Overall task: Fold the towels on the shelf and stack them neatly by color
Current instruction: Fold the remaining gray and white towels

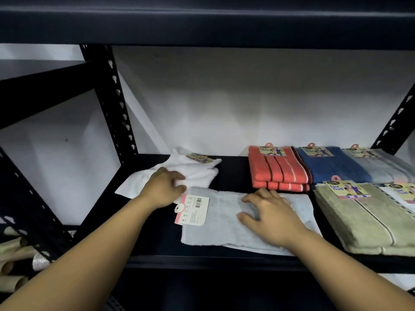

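Left hand (162, 189) grip pinches the white towel (197, 173); right hand (271, 215) rests flat on the grey towel (215, 223).

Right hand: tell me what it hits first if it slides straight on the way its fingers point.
The right hand lies flat on the light grey towel, fingers pointing left. Going straight on, it would probably first meet the towel's paper tag.

left hand (164, 189) gripping white towel (197, 173), right hand (269, 217) flat on grey towel (215, 227)
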Motion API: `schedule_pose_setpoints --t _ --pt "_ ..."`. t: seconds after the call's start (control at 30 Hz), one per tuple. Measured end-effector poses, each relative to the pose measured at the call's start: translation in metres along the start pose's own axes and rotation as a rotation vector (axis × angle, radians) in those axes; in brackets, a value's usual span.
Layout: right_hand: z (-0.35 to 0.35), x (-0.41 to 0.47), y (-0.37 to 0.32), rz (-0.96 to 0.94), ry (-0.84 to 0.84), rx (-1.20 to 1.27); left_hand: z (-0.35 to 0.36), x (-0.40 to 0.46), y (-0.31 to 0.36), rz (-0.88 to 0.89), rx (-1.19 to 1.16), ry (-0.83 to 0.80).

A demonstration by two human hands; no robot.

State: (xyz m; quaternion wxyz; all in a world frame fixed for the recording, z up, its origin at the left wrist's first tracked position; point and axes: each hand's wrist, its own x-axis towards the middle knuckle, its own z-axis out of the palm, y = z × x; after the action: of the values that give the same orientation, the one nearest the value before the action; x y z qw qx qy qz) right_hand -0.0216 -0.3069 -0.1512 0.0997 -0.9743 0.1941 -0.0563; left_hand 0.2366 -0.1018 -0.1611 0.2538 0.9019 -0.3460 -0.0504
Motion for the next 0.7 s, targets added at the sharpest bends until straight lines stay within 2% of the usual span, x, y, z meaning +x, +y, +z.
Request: schedule_pose_setpoints --t 0.23,0.33,0.47,0.57,0.7 --pt "0.008 -0.004 0.001 0.011 0.06 0.029 -0.007 0.038 -0.021 0.126 0.012 0.038" --pt "0.009 -0.004 0.002 0.016 0.068 0.057 -0.006 0.05 -0.02 0.116 -0.024 0.051" --pt "0.005 -0.005 0.006 0.005 0.062 0.13 0.0 0.045 -0.004 0.085 -0.035 0.147" --pt "0.001 -0.007 0.015 -0.028 0.066 0.238 0.008 0.027 0.013 0.145 -0.018 0.221" --pt "-0.007 -0.015 0.032 -0.078 0.084 0.307 0.013 -0.006 0.052 0.305 -0.149 0.126"
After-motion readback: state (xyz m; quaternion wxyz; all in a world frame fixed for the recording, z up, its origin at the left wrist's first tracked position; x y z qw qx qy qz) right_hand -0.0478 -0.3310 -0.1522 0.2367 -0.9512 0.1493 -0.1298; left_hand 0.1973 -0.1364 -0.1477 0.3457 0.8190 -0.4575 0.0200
